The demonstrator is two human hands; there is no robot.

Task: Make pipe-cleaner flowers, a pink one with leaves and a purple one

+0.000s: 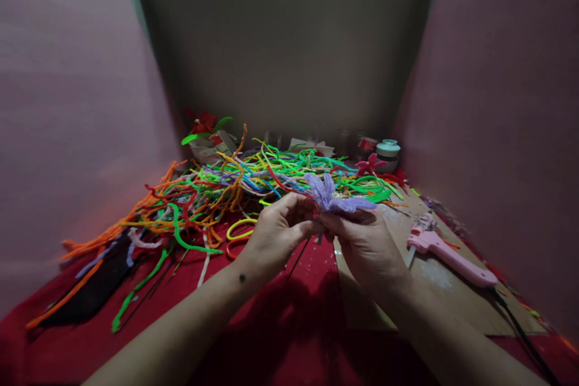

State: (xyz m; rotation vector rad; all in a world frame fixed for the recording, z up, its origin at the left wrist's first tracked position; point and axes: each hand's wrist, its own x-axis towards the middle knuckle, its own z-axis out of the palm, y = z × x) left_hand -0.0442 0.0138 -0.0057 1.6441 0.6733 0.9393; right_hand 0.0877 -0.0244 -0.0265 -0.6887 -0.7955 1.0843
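Observation:
A purple pipe-cleaner flower with spread petals is held up in the middle of the view. My right hand pinches it at its base from the right. From the left, my left hand is closed at the same base, its thumb and fingertips meeting the right fingers. A short purple end pokes out below the fingers. The exact grip at the base is partly hidden by my fingers. Yellow and red scissor handles lie just left of my left hand.
A large heap of colourful pipe cleaners spreads behind and to the left. On the right, a pink hot glue gun with a cord rests on a cardboard sheet. A jar and a red flower stand at the back.

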